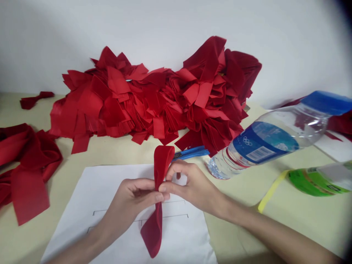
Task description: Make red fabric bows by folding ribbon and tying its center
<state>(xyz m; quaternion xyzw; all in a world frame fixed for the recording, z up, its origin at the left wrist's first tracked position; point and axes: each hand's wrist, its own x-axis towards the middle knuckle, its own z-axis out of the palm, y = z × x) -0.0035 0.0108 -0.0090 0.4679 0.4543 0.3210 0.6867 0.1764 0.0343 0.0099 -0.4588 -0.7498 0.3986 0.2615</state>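
Note:
A red velvet ribbon (154, 234) is held upright over the paper, looped at its top and flaring to a loose end below. My left hand (134, 196) pinches its narrow middle from the left, thumb in front. From the right, my right hand (187, 183) pinches the same spot with thumb and forefinger, close against the left fingertips. Beneath both hands lies a white sheet of paper (74, 205) marked with thin black bracket lines. A blue-handled tool (192, 152) rests just behind the right hand, partly hidden by the ribbon and fingers.
A large heap of folded red ribbon pieces (154, 99) lies along the wall. More red ribbon (30, 176) sits at left, with a small bow-shaped piece (37, 99) behind. At right stand a clear bottle with a blue cap (264, 139), a green-labelled container (316, 180) and a yellow strip (272, 190).

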